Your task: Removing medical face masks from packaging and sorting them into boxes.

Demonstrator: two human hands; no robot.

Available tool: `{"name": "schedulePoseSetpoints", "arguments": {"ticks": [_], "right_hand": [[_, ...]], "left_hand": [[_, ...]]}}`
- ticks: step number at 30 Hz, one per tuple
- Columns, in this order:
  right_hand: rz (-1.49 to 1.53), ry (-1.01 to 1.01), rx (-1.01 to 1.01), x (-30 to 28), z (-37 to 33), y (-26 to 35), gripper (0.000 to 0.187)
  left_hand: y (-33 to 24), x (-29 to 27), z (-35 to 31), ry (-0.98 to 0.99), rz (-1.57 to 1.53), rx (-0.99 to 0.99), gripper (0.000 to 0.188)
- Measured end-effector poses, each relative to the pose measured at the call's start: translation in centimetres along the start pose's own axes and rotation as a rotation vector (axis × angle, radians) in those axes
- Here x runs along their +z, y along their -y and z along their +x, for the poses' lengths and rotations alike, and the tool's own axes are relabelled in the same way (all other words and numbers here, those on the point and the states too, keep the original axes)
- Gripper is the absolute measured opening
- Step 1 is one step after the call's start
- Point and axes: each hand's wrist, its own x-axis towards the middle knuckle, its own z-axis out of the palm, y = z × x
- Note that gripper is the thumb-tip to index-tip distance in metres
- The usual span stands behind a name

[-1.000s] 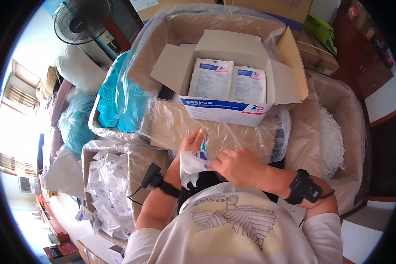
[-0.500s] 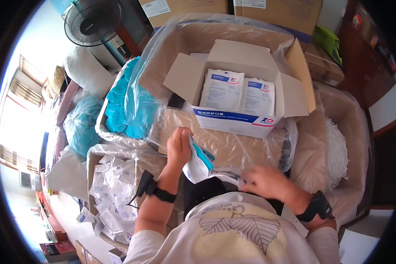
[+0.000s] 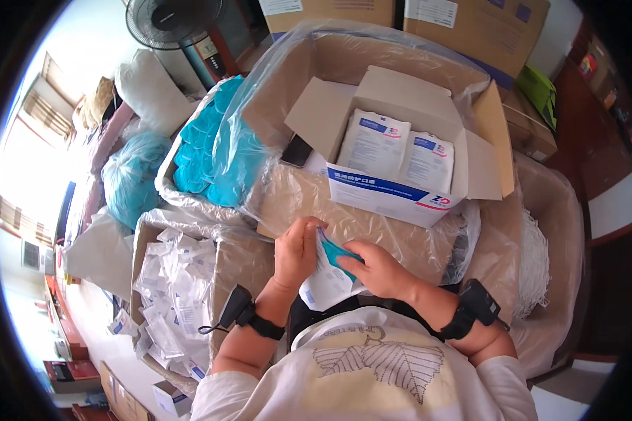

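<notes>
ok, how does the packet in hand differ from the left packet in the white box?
The held packet has teal material showing along one side; the boxed packet shows none. The held packet is gripped by the left hand, with the right hand at its teal side; the boxed packet sits in the white box, no hand on it. Both are white with blue print.

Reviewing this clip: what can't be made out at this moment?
All in the head view:
Teal item: partly covered by the right grip; whether it runs inside the white pouch is unclear.
Packets: bottoms hidden by the front wall of the open box.
Fan: top cut off by the picture's upper edge.
</notes>
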Motion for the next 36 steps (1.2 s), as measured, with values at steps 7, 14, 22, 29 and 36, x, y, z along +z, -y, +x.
{"name": "schedulePoseSetpoints", "arguments": {"ticks": [7, 14, 22, 29, 36], "right_hand": [[-0.246, -0.2, -0.267, 1.2, 1.2, 0.2, 0.018], [-0.109, -0.467, -0.185, 0.2, 3.0, 1.4, 0.02], [0.655, -0.781, -0.216, -10.1, 3.3, 1.8, 0.04], [0.464, -0.867, -0.082, -8.8, 0.4, 2.3, 0.04], [0.338, -0.837, 0.039, -6.3, -0.2, -0.3, 0.034]], "left_hand": [[2.0, -0.5, -2.2, -0.208, -0.093, -0.282, 0.026], [3.8, -3.6, -1.8, -0.299, -0.099, -0.298, 0.027], [12.7, -21.6, -4.7, -0.909, 0.64, -0.134, 0.017], [23.6, -24.9, -10.7, -0.332, 0.869, -0.181, 0.018], [33.1, -20.7, -17.5, 0.124, -0.13, -0.98, 0.042]]}}
